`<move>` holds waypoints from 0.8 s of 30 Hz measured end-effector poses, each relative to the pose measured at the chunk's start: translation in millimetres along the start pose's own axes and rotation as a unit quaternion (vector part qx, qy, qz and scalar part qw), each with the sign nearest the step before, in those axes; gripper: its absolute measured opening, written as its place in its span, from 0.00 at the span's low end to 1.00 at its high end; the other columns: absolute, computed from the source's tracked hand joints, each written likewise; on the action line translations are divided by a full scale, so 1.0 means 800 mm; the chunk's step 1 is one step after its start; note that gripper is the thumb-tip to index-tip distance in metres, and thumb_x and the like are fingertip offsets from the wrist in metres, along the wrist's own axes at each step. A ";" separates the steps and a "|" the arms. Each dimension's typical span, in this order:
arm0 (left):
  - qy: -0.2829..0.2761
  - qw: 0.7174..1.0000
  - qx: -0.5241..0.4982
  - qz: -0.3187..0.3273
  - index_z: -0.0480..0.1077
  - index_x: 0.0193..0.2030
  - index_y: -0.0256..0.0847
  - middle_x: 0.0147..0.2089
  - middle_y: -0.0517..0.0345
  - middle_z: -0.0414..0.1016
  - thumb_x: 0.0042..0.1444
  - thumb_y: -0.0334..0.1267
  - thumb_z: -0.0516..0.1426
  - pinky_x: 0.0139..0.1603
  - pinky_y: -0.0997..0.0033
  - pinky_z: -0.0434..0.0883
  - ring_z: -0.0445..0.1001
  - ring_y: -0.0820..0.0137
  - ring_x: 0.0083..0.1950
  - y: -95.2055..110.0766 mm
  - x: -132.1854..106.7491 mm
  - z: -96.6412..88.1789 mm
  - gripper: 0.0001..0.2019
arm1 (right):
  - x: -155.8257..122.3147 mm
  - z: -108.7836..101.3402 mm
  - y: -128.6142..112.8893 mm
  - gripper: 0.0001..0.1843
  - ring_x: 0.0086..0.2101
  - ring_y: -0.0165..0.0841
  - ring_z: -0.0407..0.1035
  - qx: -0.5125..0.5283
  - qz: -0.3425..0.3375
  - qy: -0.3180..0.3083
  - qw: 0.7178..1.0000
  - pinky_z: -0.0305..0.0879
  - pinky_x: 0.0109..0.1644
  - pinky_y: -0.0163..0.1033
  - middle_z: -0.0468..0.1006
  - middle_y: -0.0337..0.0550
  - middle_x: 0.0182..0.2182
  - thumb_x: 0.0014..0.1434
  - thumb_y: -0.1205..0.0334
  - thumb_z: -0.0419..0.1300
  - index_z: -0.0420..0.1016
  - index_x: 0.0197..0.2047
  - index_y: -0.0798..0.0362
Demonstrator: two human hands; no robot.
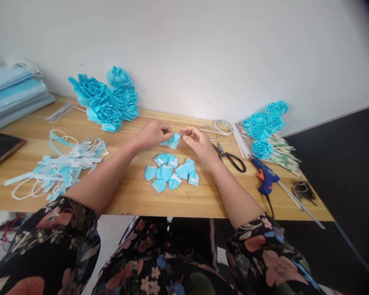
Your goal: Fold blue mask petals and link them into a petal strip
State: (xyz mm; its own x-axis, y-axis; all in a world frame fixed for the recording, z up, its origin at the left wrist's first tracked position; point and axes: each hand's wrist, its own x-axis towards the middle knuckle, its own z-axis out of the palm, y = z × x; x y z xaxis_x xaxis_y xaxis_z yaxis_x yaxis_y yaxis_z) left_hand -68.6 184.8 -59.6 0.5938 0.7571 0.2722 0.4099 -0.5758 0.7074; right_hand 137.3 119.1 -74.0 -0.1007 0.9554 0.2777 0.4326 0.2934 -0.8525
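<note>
1. Head view, looking down: both bare hands are meeting over the middle of the pale wooden counter (132, 198), with the forearms coming in from floral sleeves.
2. Left hand (153, 133) is pinching the left end of a small light-blue folded fabric piece (174, 140). Thumb and forefinger are closing narrowly on it and the other fingers are curling in.
3. Right hand (197, 139) is pinching the same piece at its right edge, fingertips narrow, back of the hand facing up.
4. Key relation: the piece is sitting directly between the two hands and appears to be lifted just clear of the counter. Its long axis is running roughly left to right, from one pinch to the other. Neither hand is nearer, as both are touching it.
5. Just below the hands, toward the person, a cluster of light-blue folded fabric petals (171, 172) is lying flat and overlapping. It is near the right wrist and apart from the held piece.
6. Right of the right hand, black-handled scissors (230, 157) are lying close to the wrist without touching it. A blue hot-glue gun with an orange trigger (266, 177) is lying farther right.
7. Rear left, a pile of finished light-blue fabric roses (106, 100) is leaning against the white wall. A smaller bunch of blue roses on sticks (263, 127) is lying rear right.
8. Far left, a heap of cut blue-and-white mask strips (61, 164) is spreading across the counter. A stack of blue face masks (14, 96) is sitting behind it, and a dark phone (1, 147) is lying at the edge.
</note>
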 end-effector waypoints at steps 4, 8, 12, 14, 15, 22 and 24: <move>-0.009 1.000 0.005 0.009 0.75 0.27 0.35 0.25 0.60 0.74 0.52 0.44 0.54 0.29 0.74 0.60 0.66 0.73 0.29 0.000 -0.001 0.001 0.14 | 0.000 -0.003 -0.005 0.11 0.50 0.38 0.71 -0.070 -0.108 0.000 0.992 0.66 0.56 0.46 0.79 0.46 0.49 0.59 0.60 0.57 0.77 0.44 0.49; -0.022 1.000 0.007 0.011 0.75 0.28 0.35 0.23 0.62 0.71 0.52 0.43 0.54 0.28 0.74 0.57 0.63 0.75 0.27 0.000 -0.002 0.002 0.14 | 0.000 -0.003 -0.005 0.12 0.55 0.41 0.68 -0.156 -0.184 -0.020 0.970 0.60 0.62 0.52 0.77 0.47 0.52 0.59 0.65 0.58 0.77 0.45 0.47; -0.022 1.000 0.016 0.012 0.75 0.27 0.36 0.22 0.62 0.70 0.53 0.42 0.54 0.27 0.74 0.55 0.62 0.75 0.26 0.000 -0.002 0.003 0.13 | 0.000 -0.001 -0.003 0.09 0.55 0.42 0.67 -0.196 -0.189 -0.024 0.962 0.60 0.62 0.54 0.77 0.46 0.51 0.59 0.65 0.58 0.77 0.42 0.47; -0.022 1.000 0.014 0.011 0.75 0.28 0.36 0.23 0.62 0.72 0.52 0.41 0.55 0.28 0.74 0.56 0.64 0.74 0.27 -0.001 -0.002 0.003 0.12 | 0.000 0.000 -0.002 0.08 0.54 0.41 0.68 -0.198 -0.192 -0.026 0.961 0.60 0.61 0.53 0.78 0.46 0.51 0.59 0.65 0.58 0.77 0.41 0.47; -0.025 1.000 0.012 0.011 0.76 0.29 0.36 0.24 0.61 0.74 0.52 0.41 0.55 0.28 0.74 0.57 0.65 0.74 0.28 0.000 -0.002 0.004 0.12 | 0.000 0.000 -0.001 0.08 0.53 0.41 0.68 -0.196 -0.193 -0.028 0.961 0.61 0.61 0.52 0.78 0.46 0.50 0.58 0.65 0.58 0.77 0.40 0.48; -0.047 0.999 0.007 0.017 0.78 0.32 0.35 0.29 0.58 0.79 0.53 0.42 0.55 0.30 0.74 0.60 0.70 0.72 0.30 0.004 -0.002 0.007 0.14 | -0.001 0.004 0.002 0.07 0.46 0.39 0.71 -0.211 -0.175 -0.039 0.961 0.64 0.54 0.46 0.79 0.45 0.42 0.57 0.66 0.57 0.75 0.39 0.49; -0.047 0.999 0.004 0.017 0.78 0.32 0.35 0.28 0.58 0.78 0.53 0.42 0.55 0.30 0.74 0.59 0.68 0.73 0.29 0.004 -0.003 0.008 0.14 | -0.003 0.006 0.001 0.08 0.44 0.39 0.72 -0.218 -0.153 -0.030 0.963 0.64 0.52 0.44 0.80 0.44 0.40 0.56 0.67 0.58 0.74 0.40 0.50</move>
State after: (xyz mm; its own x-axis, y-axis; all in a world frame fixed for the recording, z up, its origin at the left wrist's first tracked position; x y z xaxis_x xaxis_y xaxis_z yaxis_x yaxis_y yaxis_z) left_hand -64.0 179.4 -62.5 0.6698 0.7051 0.2327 0.3943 -0.6034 0.6932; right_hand 133.8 117.4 -77.5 -0.3290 0.8304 0.4497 0.7088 0.5318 -0.4634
